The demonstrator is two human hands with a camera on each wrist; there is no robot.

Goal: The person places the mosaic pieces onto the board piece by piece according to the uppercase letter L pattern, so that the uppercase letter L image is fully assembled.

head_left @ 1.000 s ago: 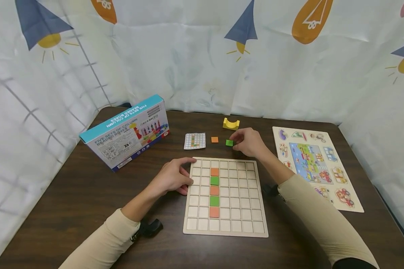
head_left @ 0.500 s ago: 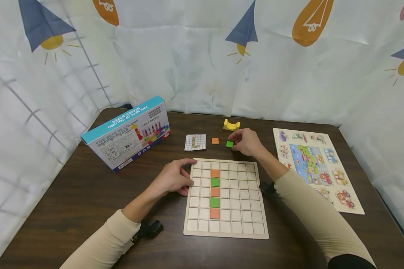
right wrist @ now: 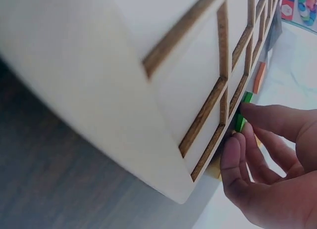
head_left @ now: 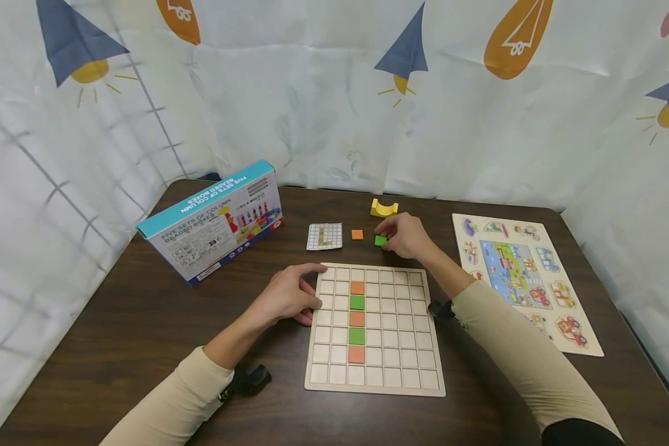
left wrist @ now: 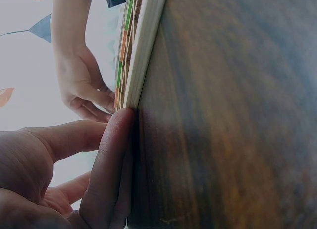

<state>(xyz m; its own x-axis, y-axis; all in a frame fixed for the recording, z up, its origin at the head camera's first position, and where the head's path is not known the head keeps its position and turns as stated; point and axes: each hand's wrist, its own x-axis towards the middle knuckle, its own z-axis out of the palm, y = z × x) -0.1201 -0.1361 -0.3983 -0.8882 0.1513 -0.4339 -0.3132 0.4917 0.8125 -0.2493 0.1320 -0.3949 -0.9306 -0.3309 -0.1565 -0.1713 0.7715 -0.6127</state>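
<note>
The wooden grid board (head_left: 401, 322) lies flat on the table, with a column of alternating orange tiles (head_left: 357, 319) and green tiles (head_left: 357, 336) set in its squares. My left hand (head_left: 287, 294) rests against the board's left edge, fingertips touching its side (left wrist: 143, 56). Beyond the far edge, my right hand (head_left: 407, 236) pinches a loose green tile (head_left: 380, 240) between thumb and fingers, low at the tabletop. That tile (right wrist: 241, 122) is partly covered by a fingertip in the right wrist view. Left of it lies a loose orange tile (head_left: 357, 235).
A small printed pattern card (head_left: 324, 236) lies behind the board. A yellow curved block (head_left: 384, 208) stands beyond the right hand. To the left stands a blue-topped carton (head_left: 217, 223), and a picture puzzle board (head_left: 582, 297) lies at the right.
The whole head view has shifted down slightly. The right fingers stay at the green tile with barely any movement; the left hand keeps its place at the board.
</note>
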